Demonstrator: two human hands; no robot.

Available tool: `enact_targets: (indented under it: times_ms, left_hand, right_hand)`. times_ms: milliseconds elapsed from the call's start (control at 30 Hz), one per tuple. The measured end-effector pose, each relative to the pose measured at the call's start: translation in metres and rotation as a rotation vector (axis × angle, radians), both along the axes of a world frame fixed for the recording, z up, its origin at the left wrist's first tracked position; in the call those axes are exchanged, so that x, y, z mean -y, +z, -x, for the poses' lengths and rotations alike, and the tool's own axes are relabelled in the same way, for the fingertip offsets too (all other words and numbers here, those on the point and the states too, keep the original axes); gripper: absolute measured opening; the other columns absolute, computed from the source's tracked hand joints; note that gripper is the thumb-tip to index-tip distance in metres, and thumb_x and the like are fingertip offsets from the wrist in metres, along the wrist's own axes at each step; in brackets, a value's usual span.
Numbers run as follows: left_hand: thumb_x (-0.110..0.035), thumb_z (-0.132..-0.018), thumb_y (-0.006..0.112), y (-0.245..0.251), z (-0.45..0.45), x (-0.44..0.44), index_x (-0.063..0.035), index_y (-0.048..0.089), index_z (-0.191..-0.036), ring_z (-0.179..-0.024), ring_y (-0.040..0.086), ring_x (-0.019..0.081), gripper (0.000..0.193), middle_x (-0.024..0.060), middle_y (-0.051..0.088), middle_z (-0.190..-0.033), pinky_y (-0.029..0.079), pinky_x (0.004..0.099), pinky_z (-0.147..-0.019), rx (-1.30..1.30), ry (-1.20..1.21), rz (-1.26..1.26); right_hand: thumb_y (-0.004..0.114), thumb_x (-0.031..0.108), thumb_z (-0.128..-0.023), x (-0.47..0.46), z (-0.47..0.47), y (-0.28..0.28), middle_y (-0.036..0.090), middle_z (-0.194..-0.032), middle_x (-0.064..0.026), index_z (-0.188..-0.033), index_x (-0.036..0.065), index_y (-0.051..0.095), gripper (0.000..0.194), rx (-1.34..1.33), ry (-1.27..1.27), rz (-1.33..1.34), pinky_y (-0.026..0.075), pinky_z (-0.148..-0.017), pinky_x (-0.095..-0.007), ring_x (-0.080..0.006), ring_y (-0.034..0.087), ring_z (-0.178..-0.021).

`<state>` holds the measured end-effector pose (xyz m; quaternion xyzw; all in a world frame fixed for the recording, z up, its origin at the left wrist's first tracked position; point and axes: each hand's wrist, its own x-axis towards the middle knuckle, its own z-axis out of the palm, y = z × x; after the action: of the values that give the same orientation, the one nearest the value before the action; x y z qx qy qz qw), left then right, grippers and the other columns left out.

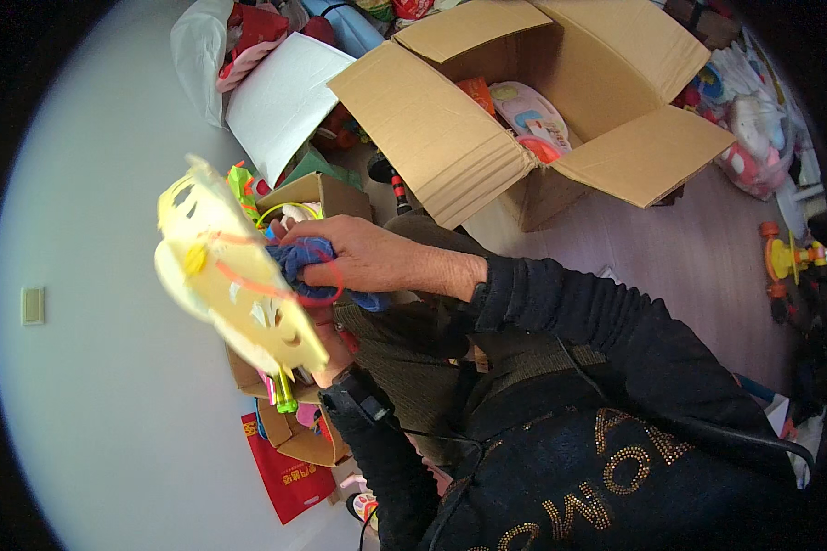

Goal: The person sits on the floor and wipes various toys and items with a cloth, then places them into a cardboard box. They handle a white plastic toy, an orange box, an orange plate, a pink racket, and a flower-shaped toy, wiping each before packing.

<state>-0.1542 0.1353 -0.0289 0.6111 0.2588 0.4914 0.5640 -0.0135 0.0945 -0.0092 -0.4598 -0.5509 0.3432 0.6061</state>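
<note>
A pale yellow toy piece [244, 275] with cut-outs, orange strips and a yellow knob is raised before me, blurred at its edges. My left hand [327, 337] is behind it at its lower right side and seems to hold it; the fingers are mostly hidden. My right hand [365, 251] grips a crumpled blue cloth [307, 258] against the piece's right side. A thin red loop [341, 275] passes over the cloth; where it is attached I cannot tell.
A large open cardboard box [441, 131] holds a pink toy [527, 107]. Smaller cardboard boxes [303, 441] with toys stand along the white wall [110, 241], near a red bag [289, 482]. A yellow-and-orange toy [789, 260] and bagged soft toys [751, 151] are on the right.
</note>
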Motion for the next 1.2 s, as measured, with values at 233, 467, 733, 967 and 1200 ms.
enact_targets:
  times_ms: [233,467,733,967,1200]
  left_hand:
    - [-0.042,-0.104,0.049,-0.059,0.044,-0.040,-0.0051,0.036,-0.151,-0.130,0.052,0.0271,0.061,0.0128,0.051,-0.144,0.042,0.0420,-0.111,-0.081,0.052,0.060]
    - [-0.044,-0.104,0.047,-0.130,0.071,-0.048,-0.0065,0.035,-0.152,-0.130,0.052,0.0299,0.061,0.0145,0.051,-0.146,0.042,0.0464,-0.111,0.038,-0.012,0.190]
    - [-0.043,-0.105,0.046,-0.086,0.048,-0.050,-0.0063,0.036,-0.151,-0.130,0.053,0.0303,0.061,0.0146,0.050,-0.147,0.043,0.0474,-0.111,0.207,-0.046,0.344]
    - [-0.043,-0.105,0.045,-0.077,0.051,-0.049,-0.0060,0.036,-0.151,-0.130,0.053,0.0307,0.060,0.0146,0.049,-0.147,0.043,0.0484,-0.111,0.251,-0.081,0.381]
    - [-0.043,-0.105,0.044,-0.075,0.057,-0.043,-0.0058,0.037,-0.151,-0.130,0.053,0.0310,0.059,0.0147,0.049,-0.148,0.043,0.0493,-0.110,0.250,-0.155,0.402]
  right_hand:
    - [0.070,0.017,-0.090,0.029,-0.025,0.007,0.068,-0.111,-0.0063,-0.124,0.004,0.063,0.037,-0.372,0.015,0.107,0.050,-0.091,-0.0273,-0.0104,0.062,-0.103]
    - [0.066,0.017,-0.091,0.037,-0.042,0.000,0.070,-0.099,-0.0044,-0.112,0.002,0.067,0.025,-0.842,-0.149,0.141,0.054,-0.084,-0.0280,-0.0124,0.067,-0.090]
    - [0.073,0.016,-0.089,0.042,-0.090,0.007,0.068,-0.104,-0.0018,-0.117,0.008,0.067,0.029,-0.750,-0.317,-0.122,0.056,-0.085,-0.0295,-0.0114,0.066,-0.093]
    - [0.073,0.007,-0.086,0.047,-0.097,0.053,0.066,-0.111,-0.0037,-0.127,0.006,0.062,0.042,-0.197,-0.464,-0.173,0.052,-0.093,-0.0287,-0.0116,0.063,-0.103]
    - [0.076,0.002,-0.079,0.035,-0.038,0.041,0.062,-0.126,-0.0144,-0.127,0.008,0.057,0.052,0.365,-0.526,-0.283,0.051,-0.099,-0.0399,-0.0315,0.061,-0.119]
